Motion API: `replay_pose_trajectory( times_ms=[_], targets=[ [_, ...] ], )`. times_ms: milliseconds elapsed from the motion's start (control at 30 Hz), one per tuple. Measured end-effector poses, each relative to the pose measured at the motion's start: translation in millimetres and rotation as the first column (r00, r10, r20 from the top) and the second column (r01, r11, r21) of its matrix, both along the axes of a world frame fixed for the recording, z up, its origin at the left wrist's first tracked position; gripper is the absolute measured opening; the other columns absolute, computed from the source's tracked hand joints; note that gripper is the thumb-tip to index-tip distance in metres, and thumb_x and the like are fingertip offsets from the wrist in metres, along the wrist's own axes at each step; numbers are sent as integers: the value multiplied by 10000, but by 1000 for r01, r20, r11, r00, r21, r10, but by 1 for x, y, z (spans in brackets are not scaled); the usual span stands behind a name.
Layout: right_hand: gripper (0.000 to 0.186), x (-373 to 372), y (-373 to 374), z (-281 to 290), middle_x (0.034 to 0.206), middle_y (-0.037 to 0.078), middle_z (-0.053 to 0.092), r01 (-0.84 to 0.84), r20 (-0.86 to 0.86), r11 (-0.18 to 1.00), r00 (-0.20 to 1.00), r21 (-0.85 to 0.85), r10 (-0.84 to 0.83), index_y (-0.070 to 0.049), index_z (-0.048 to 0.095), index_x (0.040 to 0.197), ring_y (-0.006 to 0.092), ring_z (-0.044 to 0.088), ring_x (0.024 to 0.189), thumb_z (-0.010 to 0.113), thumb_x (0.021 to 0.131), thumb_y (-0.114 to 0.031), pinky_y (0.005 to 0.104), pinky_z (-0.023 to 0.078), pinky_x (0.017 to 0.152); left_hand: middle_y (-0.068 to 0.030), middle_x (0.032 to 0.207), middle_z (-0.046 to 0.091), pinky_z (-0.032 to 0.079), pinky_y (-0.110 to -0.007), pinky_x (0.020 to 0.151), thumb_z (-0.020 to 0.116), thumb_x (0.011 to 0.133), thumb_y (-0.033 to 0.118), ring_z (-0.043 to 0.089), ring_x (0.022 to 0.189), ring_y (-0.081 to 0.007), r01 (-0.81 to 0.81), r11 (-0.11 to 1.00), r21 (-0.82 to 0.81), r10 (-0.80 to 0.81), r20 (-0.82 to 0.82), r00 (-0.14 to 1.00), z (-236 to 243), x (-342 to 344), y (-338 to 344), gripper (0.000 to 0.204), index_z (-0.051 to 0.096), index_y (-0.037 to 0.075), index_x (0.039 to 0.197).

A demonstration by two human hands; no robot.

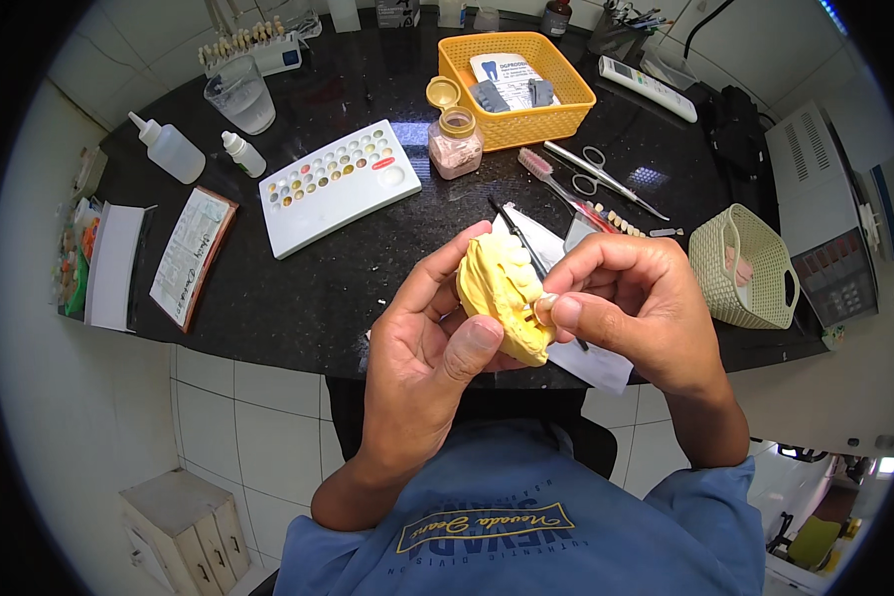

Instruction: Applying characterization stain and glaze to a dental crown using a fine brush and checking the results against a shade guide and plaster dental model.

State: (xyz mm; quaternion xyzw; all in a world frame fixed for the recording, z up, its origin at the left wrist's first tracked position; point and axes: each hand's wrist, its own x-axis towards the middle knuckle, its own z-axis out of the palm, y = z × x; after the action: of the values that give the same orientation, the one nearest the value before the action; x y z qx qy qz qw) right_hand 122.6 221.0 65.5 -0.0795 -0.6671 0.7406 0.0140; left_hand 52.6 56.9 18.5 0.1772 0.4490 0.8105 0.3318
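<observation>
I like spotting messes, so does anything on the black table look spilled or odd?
A little: white specks dot the black table near the left hand, so it looks untidy. The pinkish jar stands with its gold lid open. Nothing looks clearly broken.

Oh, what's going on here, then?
A person is working on a yellow dental cast. The left hand holds it up, while the right thumb and finger pinch a small pale piece against its side. On the counter beyond, a white palette and a yellow basket sit untouched.
</observation>
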Motion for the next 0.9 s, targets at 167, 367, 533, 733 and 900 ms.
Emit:
replay_pose_trajectory(
  times_ms=[167,367,533,733,900],
  targets=[
    [124,0,1,-4,845,84,669,-6,-22,999,1000,36,6,42,627,901,99,650,774,672,835,-53,213,528,717,-140,1131,560,583,-336,777,626,872,343,621,996,-196,-12,1000,-8,12,0,1000,-2,-1,-1,709,294,-34,1372],
    [125,-1,0,0,855,89,668,-30,5,999,1000,17,30,45,625,910,101,649,787,668,837,-47,215,527,726,-151,1159,551,579,-339,784,639,864,344,615,1015,-204,-20,1000,-9,20,-10,1000,-1,-1,-3,713,306,-36,1366],
    [131,2,-2,-2,857,90,668,-16,23,998,1000,-57,17,57,624,932,97,641,775,651,847,-39,212,524,711,-178,1200,512,564,-337,818,666,863,209,576,1055,-207,10,998,66,-12,41,999,-1,-3,-8,628,349,-11,1358],
    [141,4,-2,-7,828,95,654,-2,2,1000,1000,-30,2,81,616,946,94,613,735,636,852,-23,209,505,682,-163,1140,547,571,-319,798,703,832,179,588,1016,-188,-13,998,62,9,63,998,1,-2,-8,644,368,-17,1346],
    [138,4,-2,-7,840,106,647,-14,-26,1000,1000,-13,14,86,610,947,109,619,755,625,855,-16,222,508,696,-149,1107,566,571,-304,785,703,832,177,597,971,-163,12,999,30,-14,65,998,4,-4,-9,646,369,-26,1346]
  ],
)
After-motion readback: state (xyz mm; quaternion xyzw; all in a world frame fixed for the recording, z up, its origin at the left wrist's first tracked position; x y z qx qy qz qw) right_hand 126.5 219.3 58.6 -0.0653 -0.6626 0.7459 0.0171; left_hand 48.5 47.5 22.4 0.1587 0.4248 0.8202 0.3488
